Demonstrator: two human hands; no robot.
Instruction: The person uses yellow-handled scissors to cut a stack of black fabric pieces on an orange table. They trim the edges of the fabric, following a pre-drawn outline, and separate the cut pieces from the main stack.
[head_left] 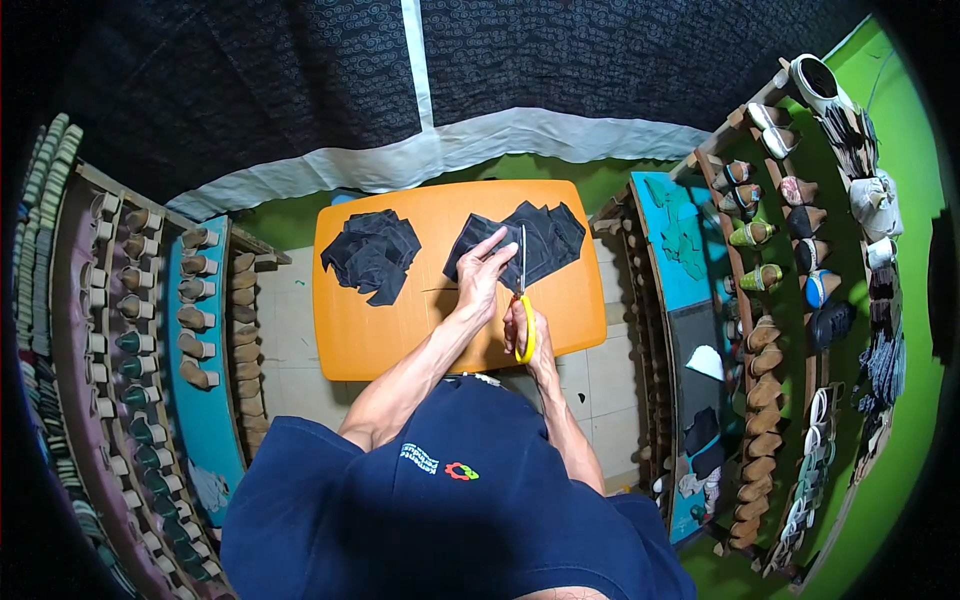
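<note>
Yellow-handled scissors (525,328) are in my right hand (538,340), over the near right part of the orange table (440,345). Their blades point away from me and look nearly closed, lying against black fabric. My left hand (478,285) is just left of the blades, thumb and fingers pinched at the edge of a black fabric piece (465,240). Beyond and to the right, more black fabric pieces (550,240) lie overlapping on the table. A second heap of black fabric (370,252) rests on the table's left side, apart from both hands.
Shoe lasts (198,318) line the racks on my left. To the right stand a blue-green board (655,240) with green scraps, and racks of shoes (760,235) and brown lasts (762,420). A dark patterned curtain (560,60) hangs behind the table, above a tiled floor (285,330).
</note>
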